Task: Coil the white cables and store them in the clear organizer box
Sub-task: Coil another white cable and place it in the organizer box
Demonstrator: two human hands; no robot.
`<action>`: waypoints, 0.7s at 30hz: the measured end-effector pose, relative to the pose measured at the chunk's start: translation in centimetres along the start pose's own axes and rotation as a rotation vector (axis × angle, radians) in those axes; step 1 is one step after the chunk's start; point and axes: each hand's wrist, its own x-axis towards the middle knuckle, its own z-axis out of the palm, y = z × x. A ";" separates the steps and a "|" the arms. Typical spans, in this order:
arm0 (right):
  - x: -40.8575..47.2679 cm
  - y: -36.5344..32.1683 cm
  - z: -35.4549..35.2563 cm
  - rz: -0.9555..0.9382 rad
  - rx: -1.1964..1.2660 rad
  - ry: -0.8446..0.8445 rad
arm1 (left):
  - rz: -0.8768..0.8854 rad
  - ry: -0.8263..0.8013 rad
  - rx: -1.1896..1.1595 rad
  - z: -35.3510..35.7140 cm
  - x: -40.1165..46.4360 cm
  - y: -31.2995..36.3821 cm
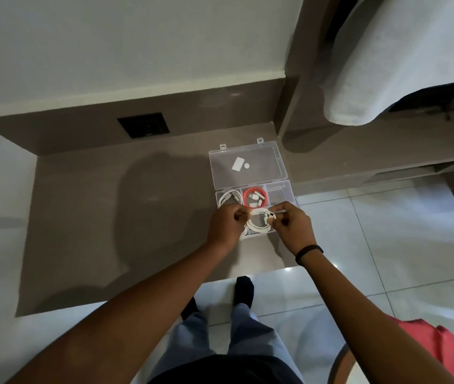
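Observation:
A clear organizer box (281,189) lies open on the brown counter, its lid (264,173) folded back. A coiled white cable (259,223) hangs just above the box's front compartments. My left hand (224,225) pinches its left side and my right hand (292,225) pinches its right side near the plug. Another coiled white cable (230,198) rests in the back left compartment. A coiled red cable (255,199) fills the back middle compartment. The front of the box is partly hidden by my hands.
The brown counter (109,217) has a black socket plate (143,125) on its back wall. A grey towel (386,59) hangs at the upper right over a lower shelf. Tiled floor, my legs and a red seat edge (447,353) are below.

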 end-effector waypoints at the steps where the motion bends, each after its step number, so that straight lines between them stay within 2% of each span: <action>1: 0.3 0.3 0.3 -0.017 -0.043 0.000 | 0.008 0.000 0.013 0.3 0.1 -0.3; 13: 2.1 1.3 2.1 -0.240 -0.458 0.103 | 0.133 -0.003 0.223 1.4 0.3 -0.2; 18: 2.2 1.6 2.4 -0.120 -0.456 0.025 | 0.259 -0.134 0.470 0.8 0.0 0.5; 21: 2.1 1.9 2.2 -0.114 -0.447 -0.016 | 0.304 -0.210 0.689 0.7 -0.1 0.8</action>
